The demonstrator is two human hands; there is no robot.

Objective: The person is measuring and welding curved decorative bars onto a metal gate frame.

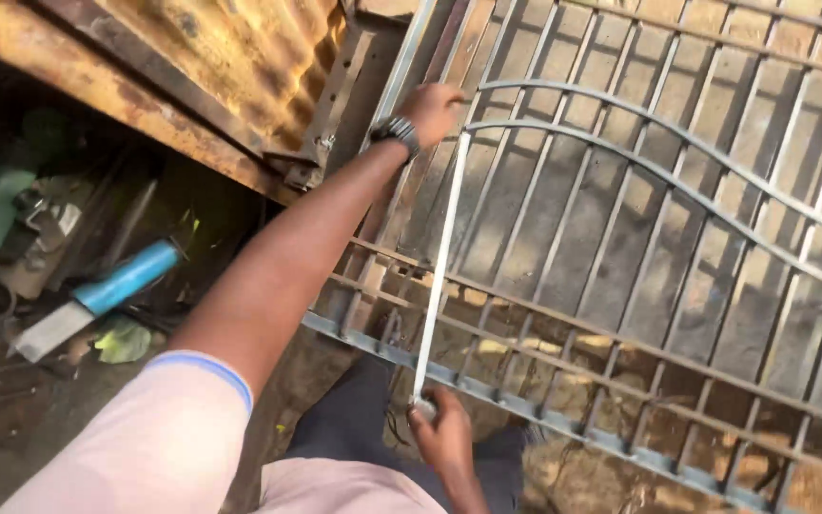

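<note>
Tape measure (441, 266) stretched along a metal gate (677, 238).
Left hand (430, 109) pinches the blade's far end against the bars; right hand (444, 438) grips the case near the bottom rail.

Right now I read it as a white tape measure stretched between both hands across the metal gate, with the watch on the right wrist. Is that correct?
Not quite: the head view shows the wristwatch on the left wrist, not the right. The rest holds: the left hand pins the upper end of the white tape measure against the metal gate, and the right hand holds the lower end near the bottom rail.
</note>
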